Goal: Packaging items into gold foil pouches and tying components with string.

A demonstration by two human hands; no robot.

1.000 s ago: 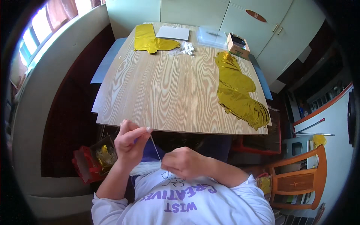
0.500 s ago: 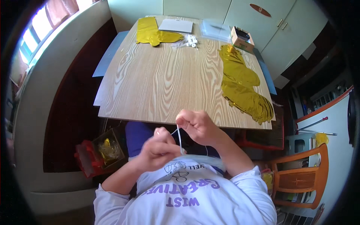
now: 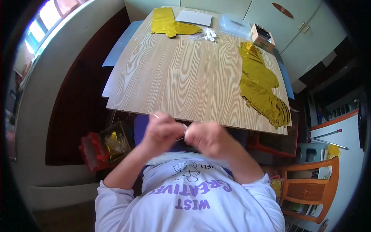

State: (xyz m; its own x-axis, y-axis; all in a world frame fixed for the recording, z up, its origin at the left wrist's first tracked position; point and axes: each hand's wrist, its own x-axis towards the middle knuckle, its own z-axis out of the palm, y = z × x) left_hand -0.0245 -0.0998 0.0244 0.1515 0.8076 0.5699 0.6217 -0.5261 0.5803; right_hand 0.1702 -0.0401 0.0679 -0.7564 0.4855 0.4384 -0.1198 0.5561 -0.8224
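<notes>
Above my lap, just off the table's near edge, my two hands are close together on a thin white string. My left hand is closed with its fingers pinching the string. My right hand is closed too and slightly blurred, its thumb side turned toward the left hand. Only a short piece and a small loop of string show between them; the rest is hidden by the hands. On the table's right side lie flat gold foil balloons. Another gold foil piece lies at the far left.
Along the far side of the wood-grain table are a white flat box, small white rolls, a clear plastic case and an open carton. A red bag stands at lower left, a wooden chair at lower right.
My left hand has risen toward the table edge, level with the right, and the taut vertical stretch of string has shortened. The view has tilted down slightly.
</notes>
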